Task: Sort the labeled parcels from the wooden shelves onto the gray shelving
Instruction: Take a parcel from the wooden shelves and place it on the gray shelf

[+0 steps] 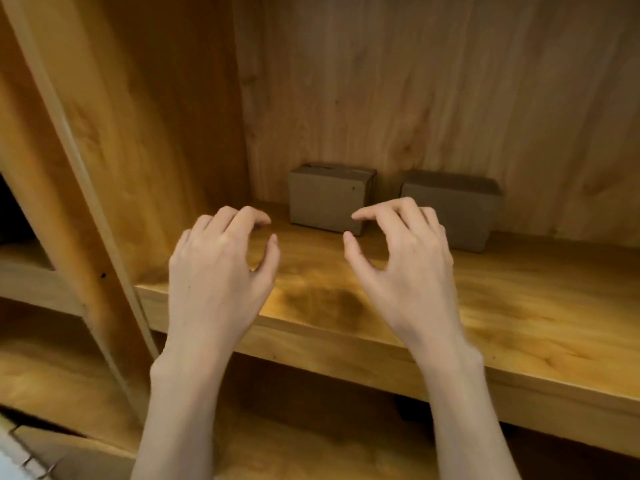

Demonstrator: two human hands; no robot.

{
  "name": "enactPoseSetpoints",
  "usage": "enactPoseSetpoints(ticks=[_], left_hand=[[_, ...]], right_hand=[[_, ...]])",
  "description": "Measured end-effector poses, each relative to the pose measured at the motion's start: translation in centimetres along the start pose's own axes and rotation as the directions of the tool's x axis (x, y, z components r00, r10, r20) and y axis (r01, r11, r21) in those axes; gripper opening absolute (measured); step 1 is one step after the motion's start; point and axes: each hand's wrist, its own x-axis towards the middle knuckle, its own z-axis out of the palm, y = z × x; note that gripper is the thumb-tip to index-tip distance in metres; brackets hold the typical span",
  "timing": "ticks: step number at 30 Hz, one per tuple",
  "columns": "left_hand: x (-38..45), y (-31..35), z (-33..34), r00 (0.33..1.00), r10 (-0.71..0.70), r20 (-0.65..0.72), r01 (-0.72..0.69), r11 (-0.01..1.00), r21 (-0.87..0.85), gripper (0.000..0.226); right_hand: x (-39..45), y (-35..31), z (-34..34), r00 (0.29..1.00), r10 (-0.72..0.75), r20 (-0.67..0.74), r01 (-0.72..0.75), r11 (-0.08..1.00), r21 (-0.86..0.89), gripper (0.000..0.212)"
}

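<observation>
Both hands, left hand (216, 261) and right hand (403, 258), hover palm-down, each grip apart, fingers loosely curled, empty.

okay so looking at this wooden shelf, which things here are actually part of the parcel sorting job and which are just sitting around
Part of the job:
- left cardboard parcel, at the back of the wooden shelf
- right cardboard parcel, beside it with a gap between
- left hand and right hand, both over the shelf, holding nothing

Just lying about:
- pale object at the bottom left corner, too cropped to identify

Wooden shelf (450, 306): two cardboard parcels at back, left parcel (329, 202), right parcel (457, 209), apart.
</observation>
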Motion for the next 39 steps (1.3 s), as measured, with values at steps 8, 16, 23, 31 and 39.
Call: enactPoseSetpoints(ticks=[8,16,23,31,39], left_hand=[[2.9,-2.0,2.7,1.0,0.016,0.02,-0.015,0.998,-0.061,0.021],[4.5,-2.9,3.5,0.996,0.06,0.063,-0.049,0.987,-0.154,0.022],[4.9,-4.7,3.4,0.993,0.099,0.069,-0.088,0.985,-0.148,0.021],[5.3,-5.9,4.1,0.992,0.09,0.088,-0.075,0.984,-0.163,0.022],[5.3,-6.3,3.0,0.995,0.07,0.074,-0.055,0.98,-0.191,0.022]], right_hand=[[5.6,-0.5,0.7,0.97,0.042,0.239,-0.011,0.991,-0.131,0.038],[14.5,0.9,5.2,0.805,0.178,0.566,-0.009,0.958,-0.288,0.085],[15.4,3.0,9.4,0.686,0.292,0.666,0.012,0.911,-0.412,0.103],[16.0,3.4,10.2,0.667,0.32,0.673,-0.027,0.913,-0.406,0.103],[14.8,0.6,7.5,0.793,0.254,0.554,-0.049,0.933,-0.357,0.097]])
